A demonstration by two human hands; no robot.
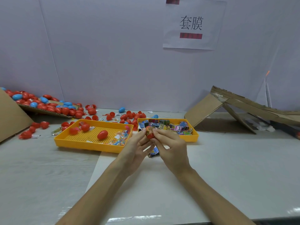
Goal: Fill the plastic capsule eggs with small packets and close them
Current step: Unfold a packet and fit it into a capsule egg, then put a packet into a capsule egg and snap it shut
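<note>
My left hand and my right hand meet in front of the two yellow trays, both pinching one red capsule egg that has a printed wrapper around its upper part. A blue printed packet shows below my right hand's fingers; whether it is held or lying on the table I cannot tell. The left yellow tray holds a closed red egg, red egg halves and clear small packets. The right yellow tray is full of colourful printed packets.
Loose red and blue eggs cover a flattened cardboard sheet at the back left and spill across the table behind the trays. A torn cardboard box lies at the right. A white paper sheet is under my forearms. A partition wall stands close behind.
</note>
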